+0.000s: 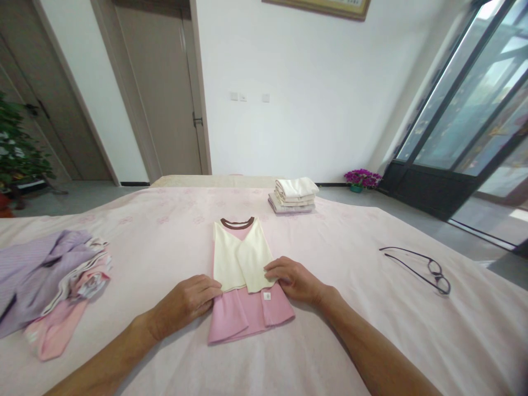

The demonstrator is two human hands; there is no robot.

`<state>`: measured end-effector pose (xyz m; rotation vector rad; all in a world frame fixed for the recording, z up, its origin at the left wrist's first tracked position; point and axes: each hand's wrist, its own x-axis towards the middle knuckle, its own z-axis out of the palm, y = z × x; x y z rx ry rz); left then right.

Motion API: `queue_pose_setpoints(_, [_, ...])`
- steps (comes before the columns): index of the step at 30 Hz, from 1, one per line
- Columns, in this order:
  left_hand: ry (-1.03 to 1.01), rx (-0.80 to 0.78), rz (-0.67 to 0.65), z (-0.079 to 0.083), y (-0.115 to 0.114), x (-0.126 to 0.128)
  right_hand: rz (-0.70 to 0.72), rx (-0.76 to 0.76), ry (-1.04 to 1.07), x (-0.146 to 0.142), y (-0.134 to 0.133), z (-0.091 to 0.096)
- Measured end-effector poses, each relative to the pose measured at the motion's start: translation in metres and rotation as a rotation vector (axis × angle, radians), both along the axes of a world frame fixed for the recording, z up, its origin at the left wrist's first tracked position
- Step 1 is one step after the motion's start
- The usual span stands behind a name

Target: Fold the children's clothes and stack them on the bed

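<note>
A small pink and pale yellow garment (247, 278) is lying flat in the near middle of the scene. Its dark brown neckband (237, 226) is pointing to the far side, and its pink lower part is spreading wider toward the near side. Two yellow portions are covering most of the upper part, leaving a pink V. Pink side flaps are lying folded inward, the right one showing a white label (267, 296).

A pale pink, faintly patterned cloth (342, 247), spread wide.
Near its middle lies a partly folded cream-and-pink top (251, 267); from there, a stack of folded fabric (293, 197) sits at one o'clock, dark-framed glasses (439, 276) lie at three, and a crumpled heap of clothes (58, 275) rests at nine.
</note>
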<state>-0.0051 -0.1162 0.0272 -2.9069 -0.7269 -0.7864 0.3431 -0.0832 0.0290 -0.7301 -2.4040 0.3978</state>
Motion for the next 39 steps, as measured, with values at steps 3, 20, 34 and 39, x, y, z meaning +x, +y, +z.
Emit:
queue_pose_setpoints(3, [0.008,0.081,0.049,0.002,-0.001,0.002,-0.010,0.068,-0.073,-0.001,-0.003,0.008])
queue_pose_setpoints(20, [-0.200,-0.207,0.209,-0.010,0.003,0.003,-0.072,-0.040,0.018,-0.002,0.001,-0.006])
queue_pose_setpoints(34, [-0.524,-0.848,0.741,-0.013,0.052,0.017,-0.674,-0.321,0.180,-0.030,0.031,-0.021])
queue_pose_setpoints(39, [-0.370,-0.679,0.719,-0.012,0.043,0.018,-0.643,-0.290,0.144,-0.028,0.031,-0.022])
